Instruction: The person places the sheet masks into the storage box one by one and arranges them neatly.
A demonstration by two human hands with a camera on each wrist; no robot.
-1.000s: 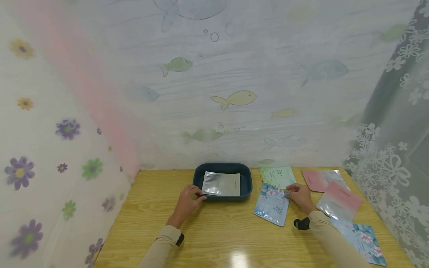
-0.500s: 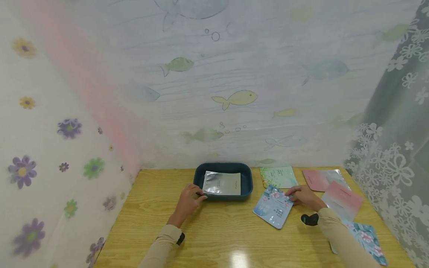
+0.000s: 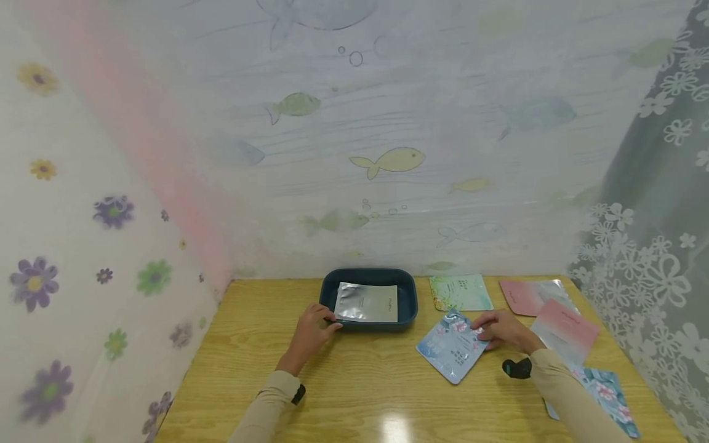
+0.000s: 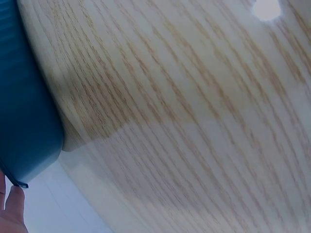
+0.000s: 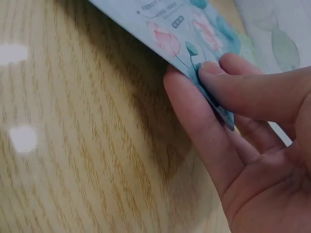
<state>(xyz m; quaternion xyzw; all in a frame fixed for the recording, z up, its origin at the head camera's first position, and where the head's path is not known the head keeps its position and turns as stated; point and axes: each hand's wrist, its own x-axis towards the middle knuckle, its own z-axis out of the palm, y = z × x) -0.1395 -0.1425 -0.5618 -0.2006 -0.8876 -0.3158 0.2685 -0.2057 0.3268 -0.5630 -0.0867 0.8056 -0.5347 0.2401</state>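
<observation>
My left hand [image 3: 311,331] grips the front left rim of a dark blue tray [image 3: 408,307], thumb in front and fingers at the edge. Inside the tray lies a silver sheet-mask packet [image 3: 365,303]. In the left wrist view, the fingers [image 4: 13,208] touch the rim of the tray [image 4: 29,107] at the lower left. My right hand [image 3: 503,327] pinches the upper right corner of a blue floral sheet-mask packet [image 3: 451,347]. The right wrist view shows the thumb on the printed face of the packet [image 5: 170,36] and fingers behind it, with that edge lifted off the table.
A green packet [image 3: 461,292] lies right of the tray. Two pink-and-silver packets [image 3: 515,298] overlap at the back right. Another blue floral packet [image 3: 609,394] is partly under the right sleeve [image 3: 570,387]. The wooden table [image 3: 354,381] meets a fish-print curtain [image 3: 388,203] behind.
The right hand has shifted slightly right and toward me, turning the blue floral packet clockwise and baring more of the green one. The left hand stays on the tray.
</observation>
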